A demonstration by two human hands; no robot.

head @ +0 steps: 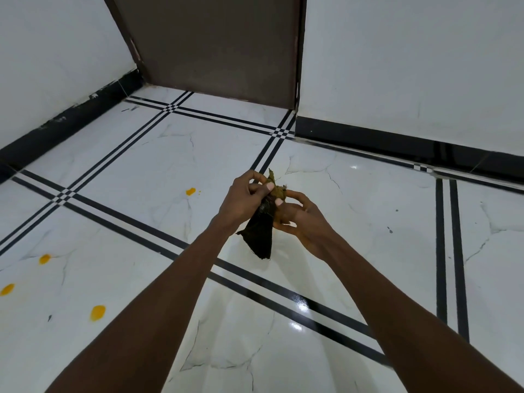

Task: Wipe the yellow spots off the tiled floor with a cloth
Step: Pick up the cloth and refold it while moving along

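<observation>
Both hands hold a dark cloth [260,236] above the white tiled floor [141,154]; its upper part is stained yellow and its lower end hangs free. My left hand [245,198] pinches the cloth's top with thumb and fingers. My right hand [300,219] grips it from the right side. Several yellow spots lie on the floor to the left: one [190,191] mid-left, one [44,258], one [7,289] at the left edge and one [97,312] nearest me.
White walls with black skirting [397,143] close the corner. A dark brown door [215,43] stands at the back. Black double lines [170,248] cross the glossy tiles.
</observation>
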